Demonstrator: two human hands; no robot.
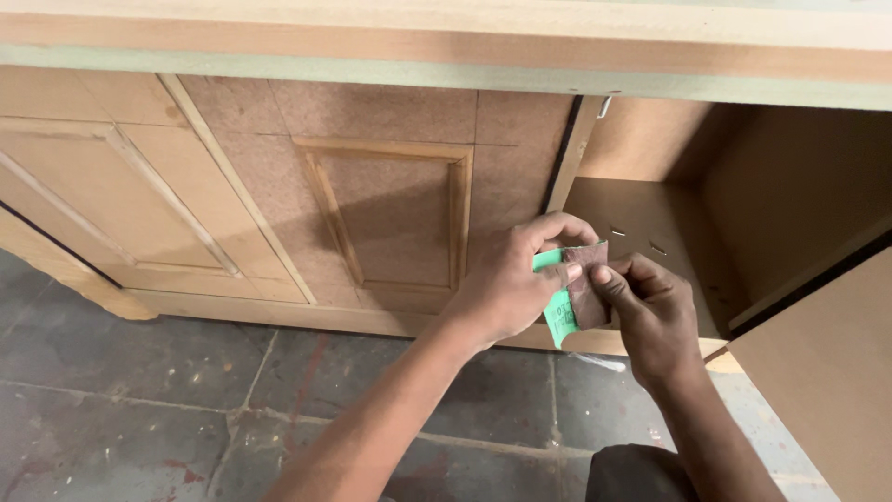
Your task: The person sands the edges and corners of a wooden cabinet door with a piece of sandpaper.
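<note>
Pinching folded sandpaper piece [578, 290] between left hand [506, 288] and right hand [650, 316] grips, before cabinet door [390, 209].

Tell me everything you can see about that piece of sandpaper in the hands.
The sandpaper is a small folded sheet, brown and gritty on one face, green with dark print on its backing. It is held upright before the wooden cabinet, pinched between the left hand and the right hand. Nothing else touches it.
</note>
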